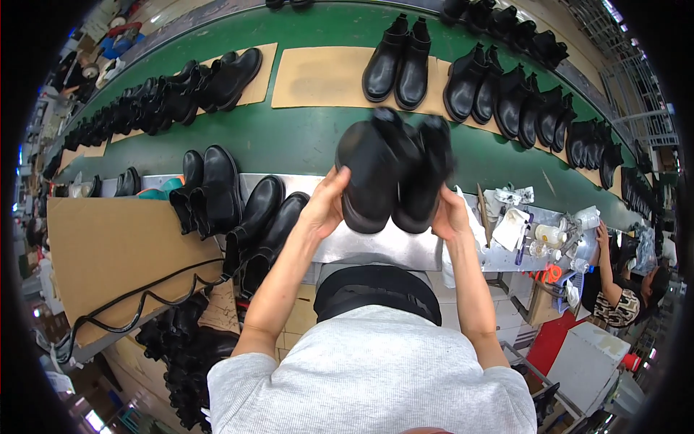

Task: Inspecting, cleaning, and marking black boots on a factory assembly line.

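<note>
A pair of black ankle boots is held up in front of me, slightly blurred, above the metal edge of the bench. My left hand grips the left boot by its outer side, thumb on the leather. On the other side my right hand holds the right boot. The toes point toward me and the shafts away. Beyond them, a finished-looking pair of black boots stands on a cardboard sheet. To the left, more black boots lean at the bench edge.
Long rows of black boots line cardboard strips on the green surface. At right are bottles, white cloths and a brush-like stick. A cardboard panel with a black coiled cable is at left. A co-worker sits at right.
</note>
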`<action>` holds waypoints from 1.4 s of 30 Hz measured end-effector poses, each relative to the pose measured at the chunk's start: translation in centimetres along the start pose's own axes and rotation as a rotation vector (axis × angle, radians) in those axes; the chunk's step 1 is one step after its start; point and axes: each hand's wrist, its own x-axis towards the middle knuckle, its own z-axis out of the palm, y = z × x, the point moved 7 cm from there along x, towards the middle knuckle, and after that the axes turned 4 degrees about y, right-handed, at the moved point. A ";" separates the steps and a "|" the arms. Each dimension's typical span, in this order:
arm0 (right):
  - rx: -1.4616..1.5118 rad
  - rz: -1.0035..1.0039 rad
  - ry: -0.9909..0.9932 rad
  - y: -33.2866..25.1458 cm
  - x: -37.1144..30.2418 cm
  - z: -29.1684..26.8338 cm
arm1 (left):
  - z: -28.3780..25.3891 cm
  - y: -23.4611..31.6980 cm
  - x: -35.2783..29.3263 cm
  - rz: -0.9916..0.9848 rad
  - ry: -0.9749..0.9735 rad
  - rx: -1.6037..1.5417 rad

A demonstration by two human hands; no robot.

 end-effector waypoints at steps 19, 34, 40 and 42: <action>0.008 0.093 0.215 2.0 2.6 -1.4 | -3.2 -4.3 1.8 -0.262 0.457 -0.275; -1.930 0.192 0.333 3.8 7.7 -3.4 | -5.6 -3.6 7.5 -0.181 0.614 1.559; -1.584 -0.126 0.309 1.1 8.2 -5.0 | -10.7 -2.3 7.5 0.200 0.458 1.079; -1.235 -0.105 0.299 -0.4 8.1 -5.5 | -10.2 -1.6 6.9 0.121 0.426 0.890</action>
